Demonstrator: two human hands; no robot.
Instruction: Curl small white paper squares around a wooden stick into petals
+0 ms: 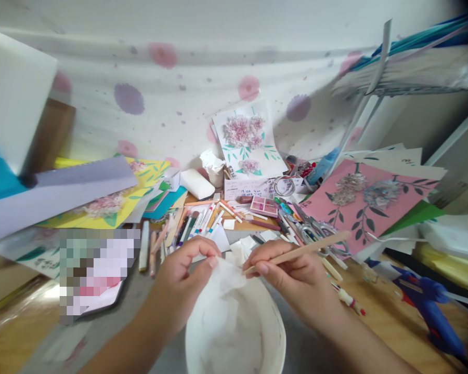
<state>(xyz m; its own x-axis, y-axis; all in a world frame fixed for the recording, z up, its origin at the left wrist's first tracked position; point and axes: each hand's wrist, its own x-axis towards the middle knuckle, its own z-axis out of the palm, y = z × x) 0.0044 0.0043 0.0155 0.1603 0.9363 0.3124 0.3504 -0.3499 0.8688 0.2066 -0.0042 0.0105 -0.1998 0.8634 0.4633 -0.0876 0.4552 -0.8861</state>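
Observation:
My left hand pinches the top edge of a thin white tissue paper that hangs down into a white bowl below. My right hand grips a wooden stick like a pencil, its tip touching the tissue paper beside my left fingertips. Both hands hover just above the bowl, close to each other.
Pens and markers lie scattered behind my hands, with scissors near the stick. A pink flower card lies right, a white flower card stands against the curtain. A blue glue gun lies at right; coloured papers pile up left.

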